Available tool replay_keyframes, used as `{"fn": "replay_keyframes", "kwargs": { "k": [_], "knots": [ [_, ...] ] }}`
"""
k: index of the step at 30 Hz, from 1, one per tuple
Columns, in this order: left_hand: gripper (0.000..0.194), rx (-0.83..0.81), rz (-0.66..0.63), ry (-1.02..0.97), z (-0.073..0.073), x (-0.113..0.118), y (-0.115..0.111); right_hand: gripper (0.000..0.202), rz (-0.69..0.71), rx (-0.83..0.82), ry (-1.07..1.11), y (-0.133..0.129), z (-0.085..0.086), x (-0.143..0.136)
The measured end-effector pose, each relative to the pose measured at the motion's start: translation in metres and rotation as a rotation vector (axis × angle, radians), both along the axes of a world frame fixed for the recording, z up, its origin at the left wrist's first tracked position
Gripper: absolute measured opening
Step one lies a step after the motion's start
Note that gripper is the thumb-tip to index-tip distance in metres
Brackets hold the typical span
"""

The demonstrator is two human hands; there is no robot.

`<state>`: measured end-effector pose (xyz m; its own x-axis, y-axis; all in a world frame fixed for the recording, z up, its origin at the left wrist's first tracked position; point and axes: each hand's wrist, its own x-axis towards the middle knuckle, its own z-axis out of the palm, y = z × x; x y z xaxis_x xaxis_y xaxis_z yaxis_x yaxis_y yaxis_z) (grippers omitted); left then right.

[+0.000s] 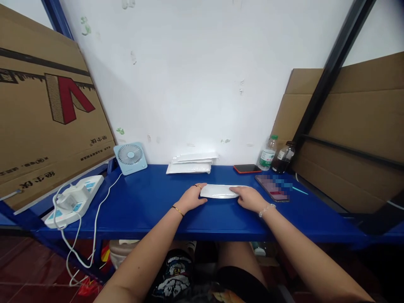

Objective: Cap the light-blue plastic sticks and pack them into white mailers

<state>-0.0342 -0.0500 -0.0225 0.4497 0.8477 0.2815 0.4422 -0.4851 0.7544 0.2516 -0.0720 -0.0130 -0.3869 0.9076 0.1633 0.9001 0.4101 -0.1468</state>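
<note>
A flat white packet (217, 191) with a shiny surface lies low over the blue tabletop in front of me. My left hand (191, 198) grips its left end, fingers along the far side and thumb at the near corner. At the right end, my right hand (251, 198) holds it, with the index finger laid across the top and the other fingers curled. Behind it, close to the wall, sits a stack of similar white packets (189, 167). What is inside the packet cannot be seen.
At left stand a small blue fan (130, 158) and a white power strip (91, 184) with trailing cables. Toward the right are a red-edged phone (247, 168), another phone (271, 189), a clear bottle (267, 156) and a dark bottle (283, 159). Cardboard (356, 122) flanks the desk.
</note>
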Motion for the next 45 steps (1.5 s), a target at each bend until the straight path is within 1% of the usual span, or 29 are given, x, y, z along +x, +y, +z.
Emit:
{"fn": "replay_keyframes", "kwargs": {
  "k": [2,3,4,6,8,10,12,14,15,16,18,20,22,23,24,25,27,29,30,31,33,34,36,37,39,40,42,43,45],
  "knots": [
    [0.035,0.018,0.051,-0.031,0.001,-0.003,-0.001,0.053,0.0,-0.001,0.093,-0.005,0.008,-0.001],
    [0.024,0.019,0.08,-0.039,0.002,-0.004,-0.001,0.051,0.001,-0.008,0.166,-0.006,0.013,0.001],
    [0.018,0.012,0.106,-0.055,0.003,-0.006,-0.002,0.048,0.002,-0.021,0.251,-0.008,0.018,0.003],
    [0.024,-0.018,0.154,-0.134,0.006,-0.012,-0.002,0.044,0.006,-0.078,0.452,-0.007,0.024,0.009],
    [0.03,-0.061,0.2,-0.245,0.01,-0.017,-0.002,0.042,-0.034,-0.14,0.713,-0.005,0.024,0.013],
    [0.034,-0.066,0.288,-0.282,0.018,-0.023,-0.002,0.042,-0.152,-0.172,1.026,-0.002,0.014,0.012],
    [0.034,-0.002,0.419,-0.177,0.032,-0.026,0.0,0.044,-0.314,-0.177,1.272,0.0,-0.001,0.005],
    [0.034,0.099,0.523,0.006,0.051,-0.027,0.001,0.044,-0.392,-0.19,1.323,-0.001,-0.015,-0.006],
    [0.034,0.146,0.55,0.073,0.061,-0.027,0.002,0.045,-0.385,-0.186,1.299,-0.002,-0.021,-0.012],
    [0.033,0.178,0.566,0.119,0.072,-0.027,0.003,0.047,-0.353,-0.178,1.255,-0.004,-0.025,-0.017],
    [0.031,0.211,0.597,0.148,0.092,-0.024,0.005,0.057,-0.235,-0.172,1.128,-0.009,-0.03,-0.027],
    [0.029,0.226,0.615,0.134,0.11,-0.02,0.007,0.076,-0.104,-0.177,0.986,-0.014,-0.029,-0.035],
    [0.026,0.24,0.622,0.111,0.125,-0.017,0.009,0.096,-0.02,-0.188,0.893,-0.015,-0.028,-0.041],
    [0.025,0.251,0.624,0.097,0.132,-0.015,0.01,0.102,-0.01,-0.199,0.906,-0.014,-0.026,-0.044],
    [0.024,0.261,0.626,0.081,0.138,-0.014,0.011,0.104,-0.023,-0.221,0.97,-0.011,-0.025,-0.047],
    [0.023,0.267,0.628,0.056,0.143,-0.013,0.013,0.102,-0.049,-0.259,1.081,-0.008,-0.024,-0.049],
    [0.022,0.236,0.629,-0.035,0.148,-0.014,0.014,0.084,-0.105,-0.384,1.385,0.0,-0.022,-0.054],
    [0.024,0.108,0.569,-0.231,0.145,-0.017,0.013,0.06,-0.127,-0.536,1.668,0.009,-0.018,-0.059],
    [0.027,0.013,0.495,-0.376,0.14,-0.018,0.011,0.049,-0.132,-0.6,1.775,0.013,-0.015,-0.062],
    [0.031,-0.081,0.387,-0.548,0.133,-0.02,0.008,0.039,-0.14,-0.65,1.864,0.015,-0.013,-0.066],
    [0.045,-0.222,0.11,-0.9,0.113,-0.021,0.0,0.027,-0.179,-0.723,1.991,0.018,-0.008,-0.075],
    [0.052,-0.241,-0.009,-1.047,0.101,-0.02,-0.005,0.024,-0.196,-0.756,2.028,0.018,-0.005,-0.08],
    [0.061,-0.287,-0.157,-1.184,0.078,-0.014,-0.013,0.02,-0.198,-0.833,2.049,0.015,-0.003,-0.092],
    [0.064,-0.313,-0.191,-1.225,0.068,-0.01,-0.015,0.02,-0.183,-0.869,2.041,0.014,-0.003,-0.097],
    [0.06,-0.358,-0.199,-1.279,0.056,0.0,-0.016,0.02,-0.136,-0.919,2.01,0.01,-0.005,-0.104],
    [0.056,-0.374,-0.179,-1.3,0.054,0.005,-0.015,0.02,-0.119,-0.932,1.99,0.009,-0.007,-0.105],
    [0.049,-0.375,-0.092,-1.33,0.058,0.012,-0.009,0.022,-0.115,-0.894,1.937,0.008,-0.013,-0.104],
    [0.045,-0.354,-0.031,-1.336,0.062,0.016,-0.005,0.024,-0.131,-0.835,1.902,0.008,-0.016,-0.101],
    [0.042,-0.282,0.093,-1.317,0.072,0.021,0.003,0.029,-0.179,-0.661,1.793,0.008,-0.022,-0.093]
  ]
}}
